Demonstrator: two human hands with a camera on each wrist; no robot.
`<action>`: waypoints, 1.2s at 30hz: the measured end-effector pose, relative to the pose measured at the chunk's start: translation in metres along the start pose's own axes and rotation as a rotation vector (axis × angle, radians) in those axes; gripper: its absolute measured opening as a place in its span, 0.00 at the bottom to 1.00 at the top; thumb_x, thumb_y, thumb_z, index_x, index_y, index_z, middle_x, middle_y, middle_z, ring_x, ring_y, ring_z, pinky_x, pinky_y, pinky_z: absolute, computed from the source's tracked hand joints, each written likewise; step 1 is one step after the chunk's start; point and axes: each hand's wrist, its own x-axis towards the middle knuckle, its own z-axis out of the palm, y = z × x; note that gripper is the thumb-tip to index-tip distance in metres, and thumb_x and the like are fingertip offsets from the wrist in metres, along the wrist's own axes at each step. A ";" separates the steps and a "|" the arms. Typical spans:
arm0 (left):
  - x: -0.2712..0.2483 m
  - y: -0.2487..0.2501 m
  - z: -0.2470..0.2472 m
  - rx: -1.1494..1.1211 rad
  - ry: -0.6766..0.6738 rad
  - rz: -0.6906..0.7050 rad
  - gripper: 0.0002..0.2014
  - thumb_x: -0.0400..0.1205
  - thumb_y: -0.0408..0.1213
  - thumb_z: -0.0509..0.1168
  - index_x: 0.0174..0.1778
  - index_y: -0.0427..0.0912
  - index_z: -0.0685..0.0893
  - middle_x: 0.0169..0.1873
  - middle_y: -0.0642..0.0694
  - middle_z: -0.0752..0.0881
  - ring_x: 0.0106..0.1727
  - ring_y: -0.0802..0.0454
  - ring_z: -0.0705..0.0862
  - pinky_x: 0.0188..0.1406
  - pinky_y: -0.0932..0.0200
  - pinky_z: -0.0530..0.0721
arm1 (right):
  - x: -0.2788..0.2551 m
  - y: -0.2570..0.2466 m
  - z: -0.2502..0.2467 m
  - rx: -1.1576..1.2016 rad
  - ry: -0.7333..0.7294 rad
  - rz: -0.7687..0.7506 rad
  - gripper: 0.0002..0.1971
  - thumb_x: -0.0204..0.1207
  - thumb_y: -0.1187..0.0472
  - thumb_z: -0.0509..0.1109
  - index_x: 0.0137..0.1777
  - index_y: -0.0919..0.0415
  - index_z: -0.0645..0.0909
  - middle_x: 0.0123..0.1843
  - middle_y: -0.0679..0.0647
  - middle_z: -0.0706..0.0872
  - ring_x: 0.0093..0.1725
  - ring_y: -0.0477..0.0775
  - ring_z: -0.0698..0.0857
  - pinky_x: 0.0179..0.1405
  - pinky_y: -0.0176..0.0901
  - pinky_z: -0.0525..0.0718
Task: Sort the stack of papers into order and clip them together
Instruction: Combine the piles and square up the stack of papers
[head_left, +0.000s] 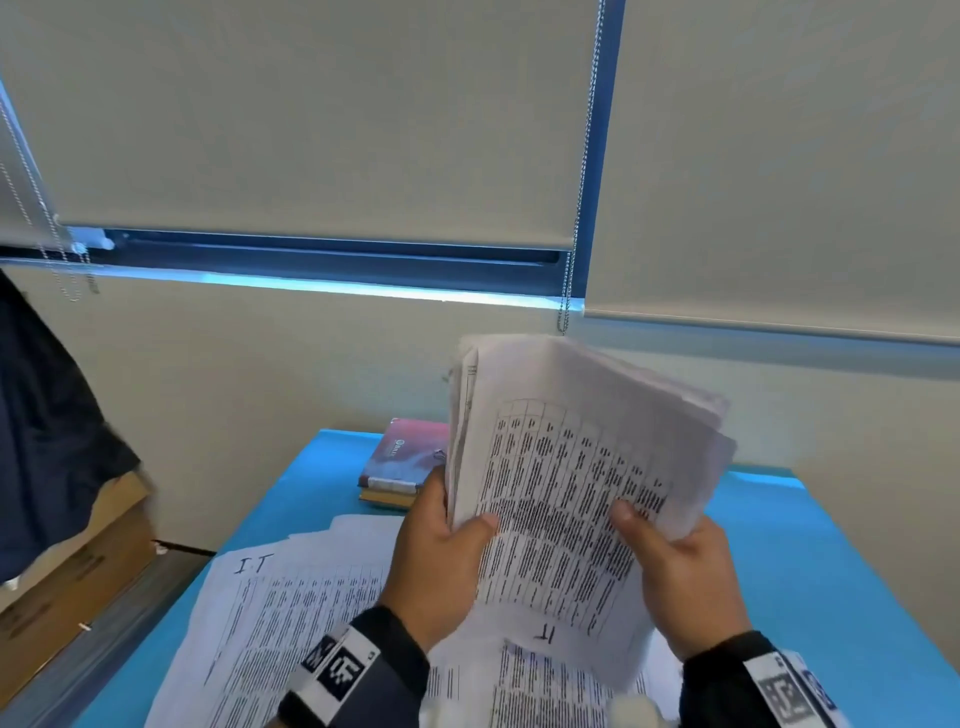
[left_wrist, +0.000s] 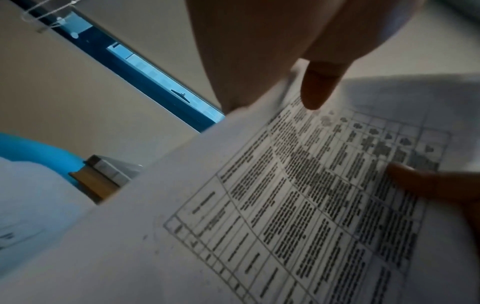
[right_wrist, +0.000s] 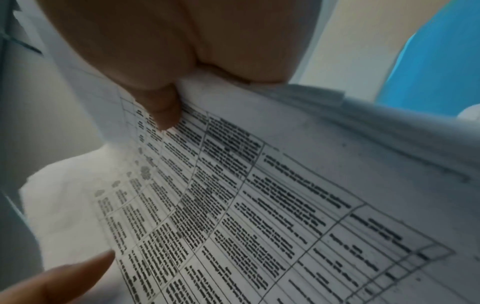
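A thick stack of printed papers (head_left: 566, 478) with tables is held up above the blue table (head_left: 810, 587), tilted toward me. My left hand (head_left: 441, 551) grips its left edge, thumb on the front sheet. My right hand (head_left: 675, 561) grips the right edge, thumb pressed on the print. The left wrist view shows the top sheet (left_wrist: 298, 205) with my left thumb (left_wrist: 317, 88) on it. The right wrist view shows the same sheet (right_wrist: 259, 205) under my right thumb (right_wrist: 161, 111). More loose sheets (head_left: 280, 613), one marked "IT", lie spread on the table below. No clip is visible.
A couple of stacked books (head_left: 400, 462) lie at the far side of the table by the wall. A cardboard box (head_left: 67, 577) and dark cloth (head_left: 47, 431) stand at the left. Window blinds (head_left: 311, 119) hang behind.
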 end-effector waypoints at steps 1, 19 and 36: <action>0.002 0.001 -0.002 -0.021 0.010 0.002 0.20 0.82 0.22 0.66 0.57 0.55 0.85 0.48 0.64 0.93 0.52 0.66 0.89 0.47 0.72 0.85 | 0.001 -0.001 -0.002 0.025 0.037 -0.006 0.27 0.64 0.39 0.77 0.40 0.68 0.85 0.34 0.53 0.89 0.35 0.49 0.86 0.41 0.50 0.83; -0.006 -0.055 -0.003 0.144 -0.128 -0.265 0.08 0.84 0.42 0.69 0.54 0.43 0.86 0.47 0.43 0.84 0.47 0.49 0.82 0.41 0.64 0.83 | -0.012 0.013 -0.022 -0.046 -0.208 0.169 0.24 0.56 0.37 0.82 0.52 0.45 0.89 0.51 0.53 0.93 0.53 0.58 0.91 0.60 0.70 0.84; 0.088 -0.097 -0.096 0.997 -0.253 -0.290 0.26 0.81 0.33 0.63 0.76 0.51 0.77 0.74 0.46 0.80 0.72 0.44 0.80 0.72 0.51 0.79 | -0.011 0.028 -0.034 -0.178 0.092 0.193 0.10 0.74 0.69 0.75 0.44 0.51 0.88 0.39 0.35 0.92 0.49 0.48 0.87 0.47 0.46 0.81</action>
